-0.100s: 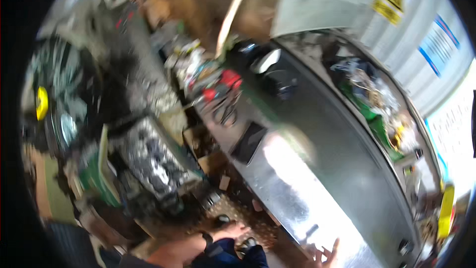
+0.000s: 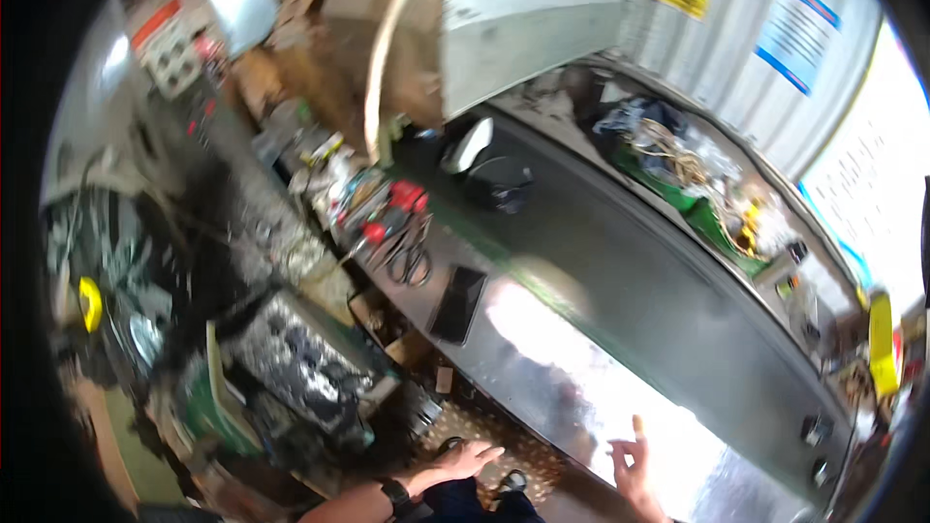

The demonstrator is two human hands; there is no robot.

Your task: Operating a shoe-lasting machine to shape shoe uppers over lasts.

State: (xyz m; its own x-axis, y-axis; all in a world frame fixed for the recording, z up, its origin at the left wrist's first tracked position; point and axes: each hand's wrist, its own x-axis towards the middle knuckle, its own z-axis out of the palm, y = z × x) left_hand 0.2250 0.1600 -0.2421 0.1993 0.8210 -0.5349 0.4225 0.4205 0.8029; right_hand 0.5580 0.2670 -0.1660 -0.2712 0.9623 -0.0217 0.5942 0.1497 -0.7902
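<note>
My left hand (image 2: 467, 459), with a dark watch (image 2: 395, 494) on its wrist, hangs beside the front edge of the metal workbench (image 2: 542, 397). Its fingers stretch toward the right and nothing shows in them. Over the bright, glaring part of the bench top is my right hand (image 2: 632, 470), fingers apart, one pointing away from me; I see nothing held. Glare washes out the surface around it. Farther along the bench lie a black phone (image 2: 458, 304), scissors (image 2: 411, 266) with dark handles, and a red-handled tool (image 2: 407, 197).
A dark mat (image 2: 620, 300) covers the bench's far side. A shelf behind it bears a green bag (image 2: 722, 232) with rope and clear plastic, and a bottle (image 2: 781, 263). At the left stands a greasy metal machine part (image 2: 291, 358). A yellow object (image 2: 880, 344) stands far right.
The view has turned, so the bench and wall have shifted left and down. My right hand has come farther into view over the bench. The picture is less smeared.
</note>
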